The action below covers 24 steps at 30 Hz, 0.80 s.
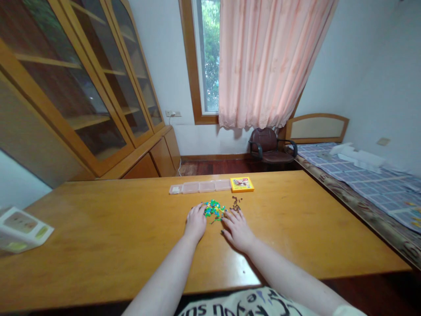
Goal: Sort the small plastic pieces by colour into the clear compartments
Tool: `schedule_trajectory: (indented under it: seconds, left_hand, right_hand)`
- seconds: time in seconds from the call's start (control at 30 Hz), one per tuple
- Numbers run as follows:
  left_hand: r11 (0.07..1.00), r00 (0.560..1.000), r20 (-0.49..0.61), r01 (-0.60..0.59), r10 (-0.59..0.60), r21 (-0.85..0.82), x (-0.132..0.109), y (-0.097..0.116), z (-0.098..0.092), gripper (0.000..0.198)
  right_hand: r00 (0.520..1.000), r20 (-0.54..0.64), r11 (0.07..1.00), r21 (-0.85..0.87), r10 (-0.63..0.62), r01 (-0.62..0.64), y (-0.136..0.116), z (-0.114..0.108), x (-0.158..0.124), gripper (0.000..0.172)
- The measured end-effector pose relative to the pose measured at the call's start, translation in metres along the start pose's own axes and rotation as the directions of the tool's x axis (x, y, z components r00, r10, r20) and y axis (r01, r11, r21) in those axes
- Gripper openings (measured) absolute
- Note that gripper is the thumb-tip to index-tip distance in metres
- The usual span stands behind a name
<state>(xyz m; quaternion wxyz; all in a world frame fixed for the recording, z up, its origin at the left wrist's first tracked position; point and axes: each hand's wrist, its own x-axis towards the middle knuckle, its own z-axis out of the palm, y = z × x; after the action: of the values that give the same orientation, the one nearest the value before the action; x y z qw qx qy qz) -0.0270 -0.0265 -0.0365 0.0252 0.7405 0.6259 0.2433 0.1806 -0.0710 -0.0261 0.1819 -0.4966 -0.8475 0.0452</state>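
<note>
A loose pile of tiny green, blue, yellow and white pieces (213, 207), much like small building bricks, lies on the wooden table between my hands. My left hand (196, 223) rests palm down at the pile's left edge, its fingertips touching the outer pieces. To the right, my right hand (239, 231) lies flat with fingers spread, tips at the near side of some small brown pieces (236, 202). Part of the brown group is hidden under those fingers. Neither hand visibly grips anything.
Behind the pile is a row of clear plastic trays (206, 186), with a yellow box (242, 185) at its right end. A white box (23, 230) stands at the table's left edge. Beyond the table are a brown armchair (271, 147) and a bed (355, 171).
</note>
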Motion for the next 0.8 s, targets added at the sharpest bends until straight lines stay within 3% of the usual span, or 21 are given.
schedule_trajectory:
  seconds: [0.13,0.23,0.53,0.8]
  left_hand:
    - [0.989,0.989,0.010,-0.150,0.150,-0.016,-0.0040,0.0047,-0.0070,0.034]
    - [0.985,0.985,0.028,-0.173,0.173,0.002,-0.0051,0.0074,-0.0067,0.034]
    - [0.995,0.997,0.055,-0.054,0.049,0.084,-0.0027,0.0015,0.0024,0.039]
    - [0.997,0.999,0.047,0.022,-0.026,0.077,-0.0019,0.0051,-0.0053,0.029]
  right_hand:
    - [0.996,0.006,0.996,0.005,0.087,-0.087,0.0016,0.0034,0.0043,0.046]
    - [0.998,-0.012,0.997,0.038,0.064,-0.064,0.0021,0.0030,0.0050,0.043]
    - [0.998,-0.046,0.998,0.055,0.032,-0.030,0.0043,0.0034,0.0046,0.038]
    - [0.999,-0.020,0.999,0.041,0.037,-0.036,-0.0012,-0.0028,0.0100,0.038]
